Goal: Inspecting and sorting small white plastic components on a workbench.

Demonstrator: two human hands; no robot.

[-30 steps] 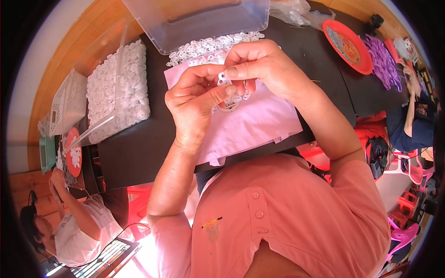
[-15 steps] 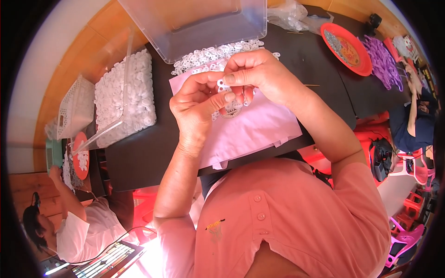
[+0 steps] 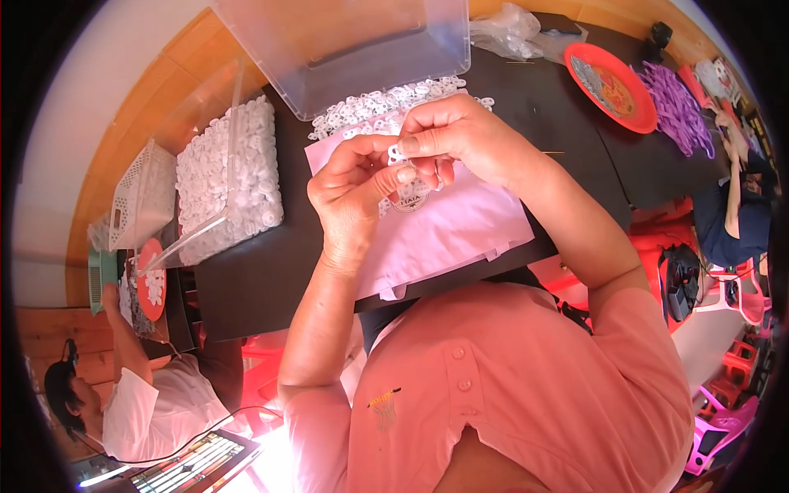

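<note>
Above a pink cloth bag (image 3: 468, 222), both of my hands meet at a small white plastic piece with holes (image 3: 395, 154). The thumb and forefinger of my right hand (image 3: 468, 140) pinch its upper part. Just below, my left hand (image 3: 347, 189) is closed with its thumb and curled fingers against the same piece. More white pieces show faintly between the fingers and over the bag's round print, but how they are joined I cannot tell. A loose heap of similar white pieces (image 3: 362, 113) lies along the bag's far edge.
Behind the heap stands a clear plastic bin (image 3: 279, 70). At left are a clear box of white pieces (image 3: 234, 177) and a white perforated basket (image 3: 146, 193). A red plate (image 3: 643, 115) and purple strips (image 3: 678, 111) lie at right. People sit at both sides.
The whole view has shifted slightly. My hands keep nearly the same pinch on the white piece, with only small finger movement. The arm of the person at left has moved a little.
</note>
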